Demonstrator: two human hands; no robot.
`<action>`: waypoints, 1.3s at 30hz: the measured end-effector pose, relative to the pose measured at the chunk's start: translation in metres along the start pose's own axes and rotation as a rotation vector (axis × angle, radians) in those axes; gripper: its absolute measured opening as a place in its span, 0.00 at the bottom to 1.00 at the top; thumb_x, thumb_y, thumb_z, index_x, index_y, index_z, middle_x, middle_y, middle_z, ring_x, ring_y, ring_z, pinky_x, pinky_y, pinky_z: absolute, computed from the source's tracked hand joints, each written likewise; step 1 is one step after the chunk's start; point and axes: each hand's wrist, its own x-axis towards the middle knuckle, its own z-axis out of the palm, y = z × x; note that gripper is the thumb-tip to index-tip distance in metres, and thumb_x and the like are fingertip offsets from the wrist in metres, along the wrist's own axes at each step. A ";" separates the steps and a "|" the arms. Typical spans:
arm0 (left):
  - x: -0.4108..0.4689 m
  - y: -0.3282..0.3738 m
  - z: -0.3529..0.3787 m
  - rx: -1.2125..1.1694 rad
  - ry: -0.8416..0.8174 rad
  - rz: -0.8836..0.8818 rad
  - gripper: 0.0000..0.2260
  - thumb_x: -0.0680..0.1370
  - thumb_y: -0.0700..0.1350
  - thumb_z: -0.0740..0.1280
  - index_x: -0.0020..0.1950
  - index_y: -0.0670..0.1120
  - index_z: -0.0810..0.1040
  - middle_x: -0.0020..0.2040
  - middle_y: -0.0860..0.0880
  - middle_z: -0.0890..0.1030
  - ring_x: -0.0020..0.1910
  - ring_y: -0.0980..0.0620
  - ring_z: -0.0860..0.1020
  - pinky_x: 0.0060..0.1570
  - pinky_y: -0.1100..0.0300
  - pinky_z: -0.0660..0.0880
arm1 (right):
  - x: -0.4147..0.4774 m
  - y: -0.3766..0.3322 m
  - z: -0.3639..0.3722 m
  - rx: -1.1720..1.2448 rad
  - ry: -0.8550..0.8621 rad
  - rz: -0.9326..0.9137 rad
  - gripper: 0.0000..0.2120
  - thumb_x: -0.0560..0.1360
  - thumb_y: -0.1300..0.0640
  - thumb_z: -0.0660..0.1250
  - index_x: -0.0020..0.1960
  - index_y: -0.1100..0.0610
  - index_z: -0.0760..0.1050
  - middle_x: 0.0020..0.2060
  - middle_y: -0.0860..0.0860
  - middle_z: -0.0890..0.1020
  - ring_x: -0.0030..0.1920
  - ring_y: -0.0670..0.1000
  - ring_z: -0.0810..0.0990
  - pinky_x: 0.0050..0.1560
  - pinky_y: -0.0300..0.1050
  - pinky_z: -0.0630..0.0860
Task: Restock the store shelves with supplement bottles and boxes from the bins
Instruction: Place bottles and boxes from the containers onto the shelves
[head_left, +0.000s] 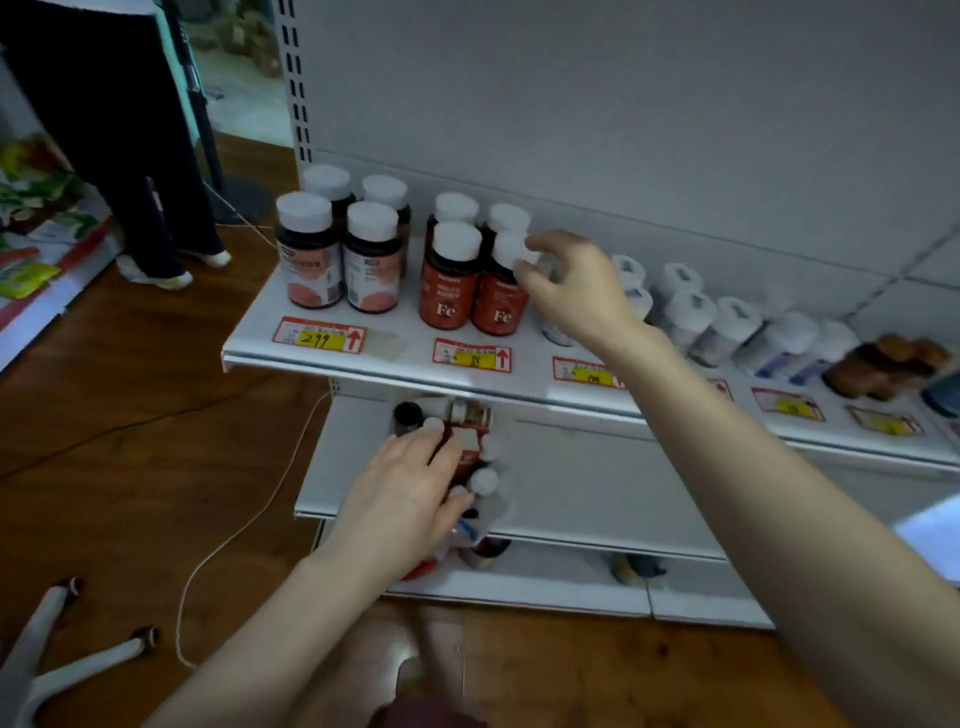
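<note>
Right hand (571, 291) pinches white cap of upright red Fe bottle (500, 299) just left of it. Left hand (410, 488) lies curled over jumbled bottles (470, 415); grip can't be told.

One head view looks forward and down from close, onto the shelf (395, 358) with the floor (130, 415) left.

Your shelf (410, 332) is carrying pink-label bottles (337, 260) left of your right hand (571, 291), Fe bottles (449, 291) at its fingertips, white bottles (691, 312) right of it.
</note>
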 end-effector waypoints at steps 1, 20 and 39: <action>-0.007 0.002 0.003 -0.011 -0.037 0.004 0.21 0.68 0.53 0.65 0.52 0.39 0.81 0.46 0.41 0.82 0.44 0.43 0.82 0.41 0.54 0.79 | -0.016 0.002 -0.002 0.012 -0.006 0.001 0.18 0.76 0.55 0.63 0.63 0.60 0.74 0.61 0.54 0.77 0.62 0.52 0.74 0.58 0.37 0.66; -0.061 -0.060 0.155 -0.071 -0.378 -0.414 0.23 0.76 0.50 0.66 0.68 0.40 0.70 0.66 0.39 0.72 0.66 0.42 0.69 0.62 0.51 0.68 | -0.171 0.121 0.165 0.172 -0.399 0.234 0.21 0.75 0.53 0.66 0.65 0.60 0.71 0.62 0.54 0.76 0.62 0.51 0.73 0.55 0.34 0.64; -0.050 -0.117 0.251 -0.069 -0.329 -0.555 0.39 0.70 0.66 0.44 0.75 0.44 0.59 0.76 0.45 0.54 0.73 0.45 0.59 0.71 0.49 0.55 | -0.067 0.213 0.342 -0.078 -0.483 0.168 0.29 0.71 0.50 0.69 0.68 0.58 0.65 0.67 0.55 0.69 0.66 0.57 0.67 0.64 0.49 0.66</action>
